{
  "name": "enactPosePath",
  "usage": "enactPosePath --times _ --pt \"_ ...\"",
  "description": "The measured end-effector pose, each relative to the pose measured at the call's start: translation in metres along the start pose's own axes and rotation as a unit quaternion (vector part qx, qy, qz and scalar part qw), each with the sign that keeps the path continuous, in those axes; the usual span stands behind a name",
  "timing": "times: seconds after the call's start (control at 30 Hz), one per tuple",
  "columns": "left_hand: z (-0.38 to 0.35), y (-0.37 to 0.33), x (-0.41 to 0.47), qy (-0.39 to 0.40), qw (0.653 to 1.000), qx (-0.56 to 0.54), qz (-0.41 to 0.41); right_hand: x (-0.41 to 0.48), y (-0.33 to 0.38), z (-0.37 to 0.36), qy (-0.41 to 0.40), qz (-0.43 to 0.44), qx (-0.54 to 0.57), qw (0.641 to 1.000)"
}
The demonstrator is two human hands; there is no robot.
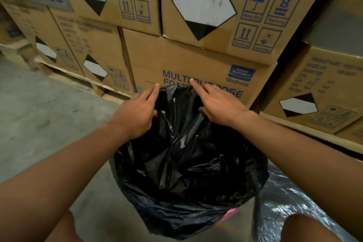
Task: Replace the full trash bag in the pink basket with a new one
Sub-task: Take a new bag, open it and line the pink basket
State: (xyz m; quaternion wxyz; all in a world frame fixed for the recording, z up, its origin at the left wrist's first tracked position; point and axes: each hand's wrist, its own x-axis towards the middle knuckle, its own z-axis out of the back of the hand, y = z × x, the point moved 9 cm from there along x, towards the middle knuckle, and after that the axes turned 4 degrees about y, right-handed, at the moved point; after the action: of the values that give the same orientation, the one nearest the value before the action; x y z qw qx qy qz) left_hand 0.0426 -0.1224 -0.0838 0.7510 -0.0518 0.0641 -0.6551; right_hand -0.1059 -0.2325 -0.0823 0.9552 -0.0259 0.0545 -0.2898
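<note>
Cardboard cartons [196, 59]: stacked in rows on wooden pallets [82, 82] across the back, printed with blue handling symbols and black-and-white diamonds; the nearest one reads "MULTI PURPOSE".

Concrete floor [39, 108]: grey, bare at left.

Black trash bag [186, 163]: opened wide and draped over the basket, its mouth facing up, its far edge raised against the nearest carton; folded plastic lies loose inside.

Second bag [290, 202]: shiny, crinkled dark plastic on the floor just right of the basket, partly hidden by the right forearm.

Pink basket [230, 213]: almost wholly covered by the black bag; only a small pink patch shows at the lower right rim.

Left hand [137, 114]: at the bag's far edge, fingers pinching the plastic with the forefinger extended.

Right hand [218, 104]: beside it on the same edge, thumb tucked under the plastic, fingers laid over it, gripping.
</note>
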Motion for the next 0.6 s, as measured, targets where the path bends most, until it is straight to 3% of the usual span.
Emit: enactPosePath --times 0.43,0.6 --pt "-0.007 0.008 0.028 0.036 0.997 0.065 0.038 0.003 -0.010 -0.017 -0.011 0.025 -0.084 0.996" --pt "0.011 -0.001 0.034 -0.055 0.998 0.010 0.004 0.012 0.004 0.004 -0.057 0.050 0.015 0.997"
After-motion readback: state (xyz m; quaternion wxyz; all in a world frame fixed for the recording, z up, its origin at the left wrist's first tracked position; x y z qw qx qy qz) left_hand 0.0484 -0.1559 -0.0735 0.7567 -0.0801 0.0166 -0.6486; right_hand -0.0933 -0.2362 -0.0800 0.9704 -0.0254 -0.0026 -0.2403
